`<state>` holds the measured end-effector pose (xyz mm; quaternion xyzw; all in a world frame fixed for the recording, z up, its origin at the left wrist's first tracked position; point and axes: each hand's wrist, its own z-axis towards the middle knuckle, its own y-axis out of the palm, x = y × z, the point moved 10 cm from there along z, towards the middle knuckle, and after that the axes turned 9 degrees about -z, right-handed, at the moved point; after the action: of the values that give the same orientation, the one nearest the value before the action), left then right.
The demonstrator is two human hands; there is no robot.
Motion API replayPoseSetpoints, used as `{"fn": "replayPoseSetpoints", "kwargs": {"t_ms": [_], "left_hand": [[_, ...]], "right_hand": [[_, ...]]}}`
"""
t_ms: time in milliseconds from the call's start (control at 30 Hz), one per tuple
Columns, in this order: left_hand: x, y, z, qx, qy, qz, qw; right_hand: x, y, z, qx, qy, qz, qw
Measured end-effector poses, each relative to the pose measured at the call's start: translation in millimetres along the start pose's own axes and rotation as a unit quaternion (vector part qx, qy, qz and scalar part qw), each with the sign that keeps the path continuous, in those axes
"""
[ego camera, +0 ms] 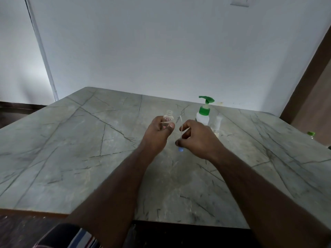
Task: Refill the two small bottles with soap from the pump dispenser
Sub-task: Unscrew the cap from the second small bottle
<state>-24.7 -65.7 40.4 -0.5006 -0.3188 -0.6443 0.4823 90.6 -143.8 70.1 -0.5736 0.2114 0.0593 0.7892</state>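
My left hand (157, 133) grips a small clear bottle (169, 116) upright near the table's middle; its threaded neck is open and uncapped. Just to the right, my right hand (195, 136) holds that bottle's blue spray cap (180, 149), upside down with its thin white dip tube (181, 125) pointing up. Behind my right hand stands the white pump dispenser (203, 113) with a green pump head. A second small clear bottle (217, 126) stands right of the dispenser, partly hidden by my right hand.
The grey marble table (89, 149) runs up to a white wall. A green-capped bottle (311, 135) peeks in at the table's far right edge. A brown door frame (311, 74) rises on the right. Striped cloth (80, 237) shows below the front edge.
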Motion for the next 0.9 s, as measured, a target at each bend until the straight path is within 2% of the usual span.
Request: {"fn": "replayPoseSetpoints", "kwargs": {"t_ms": [300, 900], "left_hand": [[0.2, 7.7, -1.0, -0.014, 0.001, 0.059, 0.998], [1.2, 13.3, -5.7, -0.037, -0.012, 0.067, 0.997]], "right_hand": [[15.7, 16.2, 3.5, -0.012, -0.004, -0.021, 1.000], [24.2, 16.9, 6.8, -0.061, 0.010, 0.020, 0.998]]}}
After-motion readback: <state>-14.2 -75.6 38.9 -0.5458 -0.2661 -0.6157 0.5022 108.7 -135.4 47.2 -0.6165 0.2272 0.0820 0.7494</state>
